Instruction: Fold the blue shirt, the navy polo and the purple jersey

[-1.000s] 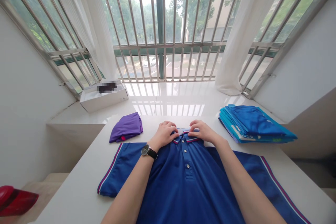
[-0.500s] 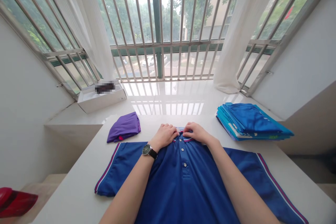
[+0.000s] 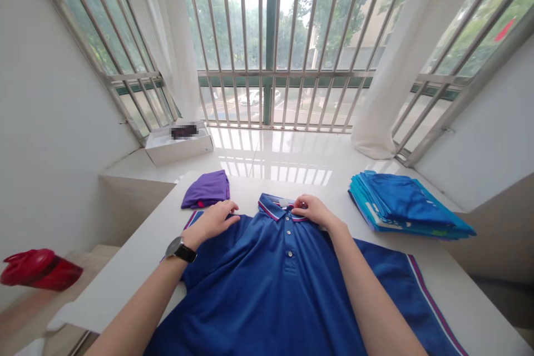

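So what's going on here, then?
A person is working with their bare hands on a blue polo shirt spread out on a white table. The fingers of their right hand are on the collar, while their left hand, with a watch on its wrist, lies open on the shirt's shoulder. A folded purple garment sits just beyond the left hand, and a stack of folded blue garments lies off to the right.

Purple folded cloth (image 3: 205, 189) is obstructing the path directly ahead of the left grip (image 3: 212, 223). Bare counter (image 3: 254, 186) is offering passage ahead of the right grip (image 3: 312, 209), while stacked blue shirts (image 3: 400, 206) are blocking its right side, just beyond a narrow gap.
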Tool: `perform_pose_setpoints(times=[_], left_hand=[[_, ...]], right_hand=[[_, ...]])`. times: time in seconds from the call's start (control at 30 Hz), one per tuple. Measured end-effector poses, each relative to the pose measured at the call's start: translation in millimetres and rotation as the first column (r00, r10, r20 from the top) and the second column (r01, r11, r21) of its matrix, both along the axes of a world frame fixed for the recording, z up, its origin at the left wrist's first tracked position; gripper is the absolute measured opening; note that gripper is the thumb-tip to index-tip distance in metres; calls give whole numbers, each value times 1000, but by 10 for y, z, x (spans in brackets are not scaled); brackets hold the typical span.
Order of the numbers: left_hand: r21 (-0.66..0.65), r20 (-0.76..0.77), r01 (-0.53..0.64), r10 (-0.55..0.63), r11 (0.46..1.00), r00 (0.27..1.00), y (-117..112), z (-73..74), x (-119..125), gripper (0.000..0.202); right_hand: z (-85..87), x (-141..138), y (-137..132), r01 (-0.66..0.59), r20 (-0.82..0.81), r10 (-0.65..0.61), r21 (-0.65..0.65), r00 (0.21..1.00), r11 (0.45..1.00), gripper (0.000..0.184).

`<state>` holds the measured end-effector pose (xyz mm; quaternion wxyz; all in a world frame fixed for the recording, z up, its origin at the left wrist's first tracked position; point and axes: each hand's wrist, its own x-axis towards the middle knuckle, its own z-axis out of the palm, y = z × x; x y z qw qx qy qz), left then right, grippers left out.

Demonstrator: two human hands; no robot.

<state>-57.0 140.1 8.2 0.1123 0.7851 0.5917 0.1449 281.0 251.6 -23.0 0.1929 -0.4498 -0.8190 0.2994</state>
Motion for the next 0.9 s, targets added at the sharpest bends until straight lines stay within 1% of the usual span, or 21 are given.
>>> perform_pose_setpoints(times=[0.1,0.17,0.23,0.3,0.33,0.37,0.4,0.47,0.5,0.57,0.6,0.63,0.67,0.7,0.73,0.8,0.83,0.87,0.9], left_hand=[[-31,-186,-88,81,996,979,-365,23,-130,23],[11,-254,-202,198,979,947,-529,100,-198,24],[120,-289,-345,366,931,885,-630,218,-308,25],[219,-316,-461,510,860,800,-683,323,-445,28],[244,-336,-494,551,834,764,-698,353,-508,29],[254,-359,-506,566,824,742,-707,363,-558,29],[254,-382,-498,559,829,736,-711,356,-590,28],[266,-407,-441,515,857,755,-697,311,-582,24],[287,-401,-407,494,867,771,-675,289,-540,22],[332,-341,-337,446,881,828,-587,288,-376,24],[341,-293,-303,406,890,866,-515,314,-260,26],[328,-240,-244,331,913,913,-423,355,-124,25],[294,-191,-157,219,943,957,-312,406,26,24],[249,-148,-51,90,967,985,-183,456,187,21],[203,-118,69,-45,977,992,-41,498,354,20],[121,-102,267,-256,956,961,254,532,681,20],[85,-106,327,-318,941,942,394,517,832,21],[51,-111,364,-357,930,928,520,483,967,21],[15,-112,370,-366,929,924,629,432,1083,21]], right_hand=[[39,12,-7,-10,15,10,-14,1000,1000,18],[49,35,-6,-9,23,10,-20,1000,1000,18],[46,65,2,-4,31,5,-25,1000,1000,19],[36,91,15,3,39,-2,-29,999,1000,19],[31,100,22,7,43,-5,-29,999,1000,19],[27,105,29,9,47,-8,-28,999,1000,19],[23,107,34,12,50,-10,-24,999,1000,19],[18,104,39,13,54,-12,-15,998,1000,19],[16,101,40,13,56,-12,-10,998,1000,19],[11,94,40,15,60,-15,-1,998,1000,19],[9,90,39,18,62,-18,3,998,1000,19],[6,87,37,22,64,-23,7,998,1000,19],[5,84,36,27,65,-28,10,997,1000,19],[6,81,33,32,67,-33,13,997,999,20],[9,78,30,38,68,-39,16,997,999,19],[22,73,22,45,72,-47,24,996,999,18],[32,70,16,46,74,-48,30,996,999,17],[43,68,10,44,75,-47,37,996,998,17],[54,67,4,41,75,-44,44,996,998,16]])
